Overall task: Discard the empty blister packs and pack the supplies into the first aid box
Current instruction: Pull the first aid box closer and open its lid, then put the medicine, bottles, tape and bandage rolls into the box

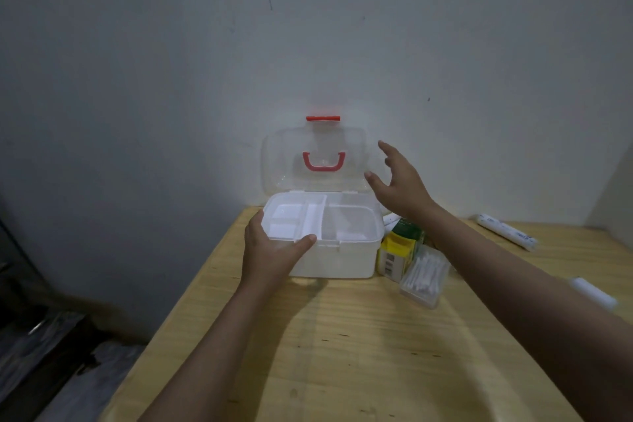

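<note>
A white first aid box (342,259) stands at the far left of the wooden table, its clear lid (274,161) with a red handle raised upright against the wall. A clear divided tray (346,221) sits in its top. My left hand (270,250) grips the box's front left corner, thumb on the rim. My right hand (400,181) hovers beside the lid's right edge, fingers spread, holding nothing. Right of the box stand a yellow and green carton (397,250) and a clear case of cotton swabs (424,276).
A white wrapped roll (507,231) lies at the back right of the table (342,353). Another white item (594,291) shows past my right forearm. The table's left edge drops to a dark floor. A grey wall stands close behind the box.
</note>
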Demonstrator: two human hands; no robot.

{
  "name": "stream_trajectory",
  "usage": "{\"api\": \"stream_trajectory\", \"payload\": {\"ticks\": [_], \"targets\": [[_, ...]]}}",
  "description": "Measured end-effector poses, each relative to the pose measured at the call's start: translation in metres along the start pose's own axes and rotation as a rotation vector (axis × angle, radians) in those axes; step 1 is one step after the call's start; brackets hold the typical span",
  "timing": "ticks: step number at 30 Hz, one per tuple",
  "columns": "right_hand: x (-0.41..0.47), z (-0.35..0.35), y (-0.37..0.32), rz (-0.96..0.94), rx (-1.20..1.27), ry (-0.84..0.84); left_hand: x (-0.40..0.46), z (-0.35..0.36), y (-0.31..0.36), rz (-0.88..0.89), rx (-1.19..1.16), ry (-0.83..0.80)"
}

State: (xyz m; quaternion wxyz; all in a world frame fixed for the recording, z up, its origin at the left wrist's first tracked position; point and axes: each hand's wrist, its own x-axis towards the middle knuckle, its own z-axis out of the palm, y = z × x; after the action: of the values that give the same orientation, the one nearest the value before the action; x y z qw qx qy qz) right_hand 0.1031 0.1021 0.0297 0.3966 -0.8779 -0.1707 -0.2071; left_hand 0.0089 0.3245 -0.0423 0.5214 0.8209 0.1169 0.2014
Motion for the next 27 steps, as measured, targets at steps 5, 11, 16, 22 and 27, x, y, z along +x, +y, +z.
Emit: {"api": "stream_trajectory", "payload": {"ticks": [5,11,16,22,27], "targets": [[-0.029,-0.034,0.013,0.001,-0.138,-0.053,-0.001,0.001,0.001,0.01,-0.025,0.023],[-0.072,-0.044,0.034,0.167,-0.288,-0.234,-0.003,0.003,0.0,0.011,-0.037,0.034],[-0.099,-0.016,0.036,0.165,-0.391,-0.247,-0.003,0.006,0.0,0.015,-0.059,0.053],[-0.114,0.004,0.037,0.175,-0.285,-0.006,-0.004,0.005,-0.001,0.016,-0.059,0.047],[-0.12,0.001,0.035,0.182,-0.098,0.156,-0.004,0.005,-0.002,0.024,-0.049,0.043]]}}
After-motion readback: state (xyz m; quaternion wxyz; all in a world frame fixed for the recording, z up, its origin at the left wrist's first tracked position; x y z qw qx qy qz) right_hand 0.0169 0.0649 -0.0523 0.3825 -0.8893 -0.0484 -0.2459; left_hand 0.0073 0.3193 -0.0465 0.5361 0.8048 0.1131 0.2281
